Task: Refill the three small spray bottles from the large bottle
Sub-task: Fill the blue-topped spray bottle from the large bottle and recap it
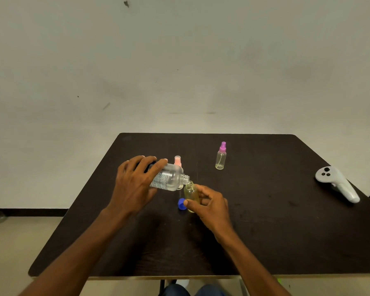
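Pouring: big bottle (169, 178) tipped, mouth at small bottle (191, 192)
Left grip (135, 180): clamped round big bottle
Right grip (209, 201): pinching small bottle
Blue cap (181, 204): on desk (265, 221), just left of it

Looked like a plain spare room used as a makeshift test or recording spot. Showed a broad off-white wall (179, 60), scuffed and chipped in places, meeting a pale floor (19, 242) along a dark skirting strip (26, 211). Held one dark, worn table (276, 231) with rounded corners and a pale front edge, standing before that wall. Bore a handful of props on top: a large bottle (171, 178), a small bottle (191, 192), a purple-topped spray bottle (220, 158) and a loose blue cap (181, 204). Pointed to a recording set-up chiefly through a white handheld controller (338, 184) lying near the table's right edge, well apart from the bottles.
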